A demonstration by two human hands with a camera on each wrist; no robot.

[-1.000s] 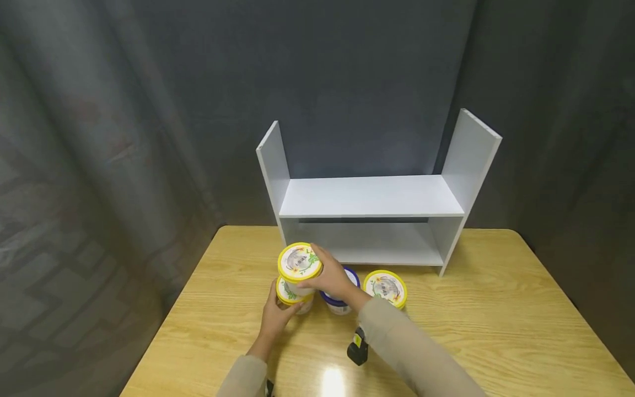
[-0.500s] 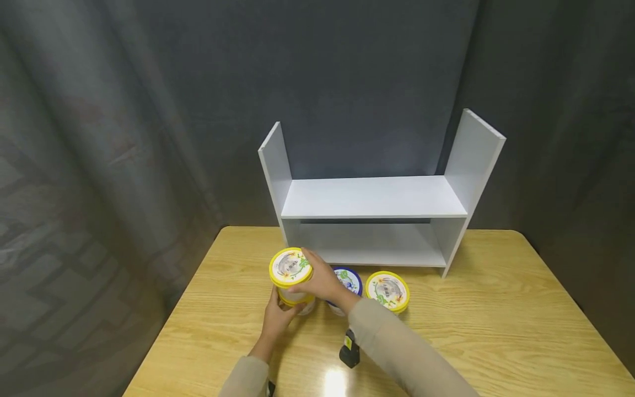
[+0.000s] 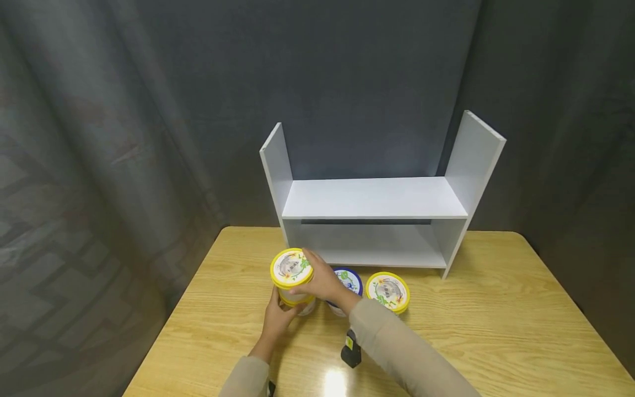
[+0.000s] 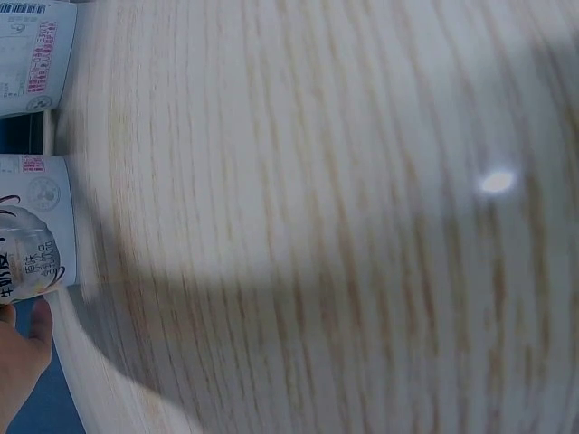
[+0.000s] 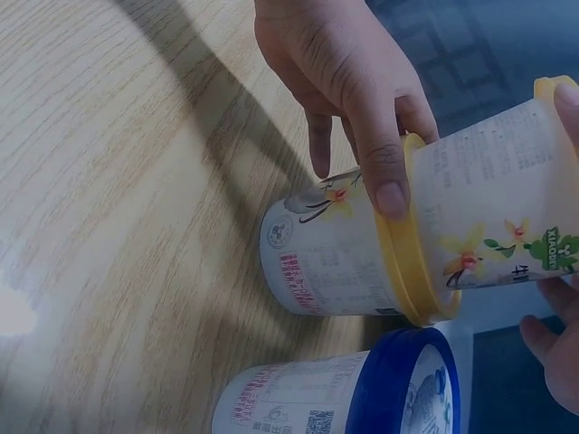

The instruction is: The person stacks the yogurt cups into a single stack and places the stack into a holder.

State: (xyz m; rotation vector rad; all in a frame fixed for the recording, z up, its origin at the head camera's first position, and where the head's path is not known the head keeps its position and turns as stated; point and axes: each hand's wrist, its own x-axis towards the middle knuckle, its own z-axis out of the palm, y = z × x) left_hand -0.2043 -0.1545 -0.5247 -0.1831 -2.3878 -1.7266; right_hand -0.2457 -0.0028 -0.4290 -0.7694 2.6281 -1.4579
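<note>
In the head view my right hand (image 3: 322,278) holds a white ice cream tub with a yellow lid (image 3: 291,267). Its base meets the lid of a second yellow-lidded tub (image 5: 335,258), and in the right wrist view the two lean at slightly different angles. Whether the base sits flat is unclear. My left hand (image 3: 278,318) grips that lower tub, fingers around its lid rim. Right of them stands a blue-lidded tub (image 3: 349,280), partly behind my right wrist. Another yellow-lidded tub (image 3: 388,292) stands farther right, beside my sleeve.
Behind the tubs is a white two-tier shelf (image 3: 374,198) with raised side panels. All of it stands on a wooden table (image 3: 496,320). Dark curtains (image 3: 367,82) hang at the back and sides. A black wrist device (image 3: 351,350) hangs below my right sleeve.
My right hand has moved the upper tub slightly left and down onto the lower one, uncovering more of the blue lid. During the last half second almost nothing has shifted.
</note>
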